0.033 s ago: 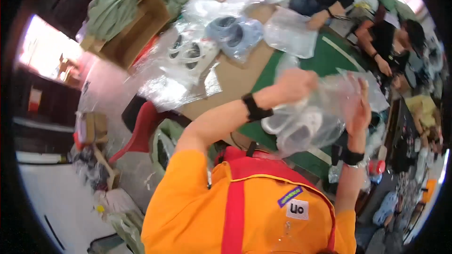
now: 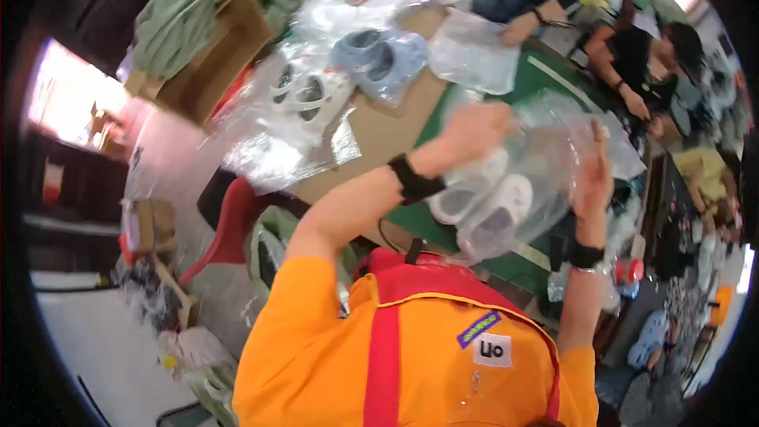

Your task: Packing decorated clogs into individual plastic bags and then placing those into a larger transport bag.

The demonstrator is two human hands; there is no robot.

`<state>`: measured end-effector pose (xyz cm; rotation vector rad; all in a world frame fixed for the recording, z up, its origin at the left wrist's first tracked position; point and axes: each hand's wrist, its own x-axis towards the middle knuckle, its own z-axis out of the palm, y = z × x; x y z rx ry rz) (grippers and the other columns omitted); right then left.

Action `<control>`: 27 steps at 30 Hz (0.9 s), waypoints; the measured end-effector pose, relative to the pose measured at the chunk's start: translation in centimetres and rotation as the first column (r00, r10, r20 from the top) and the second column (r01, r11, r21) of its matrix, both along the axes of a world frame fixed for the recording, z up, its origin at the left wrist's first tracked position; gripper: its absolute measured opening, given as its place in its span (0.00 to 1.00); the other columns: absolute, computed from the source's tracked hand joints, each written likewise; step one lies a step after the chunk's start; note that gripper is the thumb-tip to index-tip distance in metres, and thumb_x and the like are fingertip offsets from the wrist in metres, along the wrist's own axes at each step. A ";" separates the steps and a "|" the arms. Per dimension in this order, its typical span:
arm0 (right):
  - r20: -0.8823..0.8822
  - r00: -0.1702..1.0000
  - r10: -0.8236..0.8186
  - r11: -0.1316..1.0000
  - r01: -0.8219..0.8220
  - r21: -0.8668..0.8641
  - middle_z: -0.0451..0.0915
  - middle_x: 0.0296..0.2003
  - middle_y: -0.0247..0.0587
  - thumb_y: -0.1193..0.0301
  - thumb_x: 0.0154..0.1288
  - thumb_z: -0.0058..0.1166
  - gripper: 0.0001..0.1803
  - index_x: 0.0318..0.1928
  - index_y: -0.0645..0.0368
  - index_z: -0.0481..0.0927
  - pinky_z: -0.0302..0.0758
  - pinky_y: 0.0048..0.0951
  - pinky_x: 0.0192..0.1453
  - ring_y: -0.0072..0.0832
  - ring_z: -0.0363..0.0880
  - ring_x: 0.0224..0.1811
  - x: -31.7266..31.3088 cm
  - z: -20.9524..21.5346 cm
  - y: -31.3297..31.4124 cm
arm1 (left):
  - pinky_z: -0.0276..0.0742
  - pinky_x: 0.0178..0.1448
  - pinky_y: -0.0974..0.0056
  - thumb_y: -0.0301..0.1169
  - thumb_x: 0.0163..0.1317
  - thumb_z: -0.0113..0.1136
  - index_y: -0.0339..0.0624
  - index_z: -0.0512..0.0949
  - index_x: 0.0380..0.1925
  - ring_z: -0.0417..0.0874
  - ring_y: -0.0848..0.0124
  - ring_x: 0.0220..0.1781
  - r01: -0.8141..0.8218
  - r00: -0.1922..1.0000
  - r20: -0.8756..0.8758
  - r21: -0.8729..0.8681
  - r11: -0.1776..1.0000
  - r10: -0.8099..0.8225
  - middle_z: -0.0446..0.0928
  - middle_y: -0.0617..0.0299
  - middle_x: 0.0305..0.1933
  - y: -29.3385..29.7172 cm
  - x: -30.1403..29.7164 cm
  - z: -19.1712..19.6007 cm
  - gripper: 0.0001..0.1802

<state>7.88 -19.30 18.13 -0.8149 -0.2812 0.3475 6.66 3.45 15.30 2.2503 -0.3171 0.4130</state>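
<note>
A pair of white clogs (image 2: 504, 209) lies side by side inside a clear plastic bag (image 2: 545, 182) in front of me, over the green tabletop. My left hand (image 2: 477, 133) is at the bag's far-left edge, closed like a fist and blurred by motion. Bag film runs from beside its fingers, so it appears to grip the bag; the exact hold is unclear. At the bag's right side, my right hand (image 2: 593, 178) touches the film, its fingers stretched upward. The bag bulges between both hands.
To the left lie bagged white clogs (image 2: 312, 95) and blue clogs (image 2: 381, 62). Beyond the green mat (image 2: 531, 71), a co-worker's hand (image 2: 519, 29) rests by another clear bag (image 2: 474, 51). An open cardboard box (image 2: 207, 63) and red chair (image 2: 229, 225) stand at left.
The bag's film has spread and risen higher between my hands. My right fingers are straighter. The view has shifted slightly; the clogs remain in the bag.
</note>
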 end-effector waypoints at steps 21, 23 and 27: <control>-0.612 0.713 0.342 0.932 -0.341 0.124 0.68 0.50 0.42 0.57 0.63 0.39 0.26 0.56 0.61 0.60 0.68 0.32 0.48 0.31 0.68 0.49 -5.8 -14.6 0.5 | 0.59 0.16 0.72 0.31 0.57 0.48 0.40 0.71 0.31 0.66 0.75 0.12 -0.488 0.873 -0.479 -0.848 0.206 0.095 0.67 0.65 0.19 6.5 5.4 -3.2 0.07; -0.439 0.892 0.108 0.908 -0.268 -0.321 0.65 0.52 0.42 0.58 0.62 0.41 0.27 0.57 0.60 0.59 0.68 0.33 0.48 0.30 0.65 0.52 -6.9 -14.4 0.5 | 0.62 0.17 0.71 0.32 0.57 0.48 0.41 0.71 0.31 0.68 0.75 0.15 -0.481 0.876 -0.477 -0.845 0.234 0.078 0.68 0.66 0.20 6.8 5.7 -3.6 0.07; -0.401 0.913 0.078 0.699 -0.337 -0.631 0.75 0.40 0.37 0.63 0.59 0.48 0.20 0.49 0.62 0.68 0.71 0.23 0.41 0.24 0.74 0.41 -5.1 -15.3 -0.1 | 0.64 0.19 0.71 0.32 0.56 0.51 0.42 0.72 0.29 0.70 0.76 0.19 -0.475 0.879 -0.469 -0.848 0.235 0.086 0.70 0.67 0.22 6.4 6.2 -3.9 0.06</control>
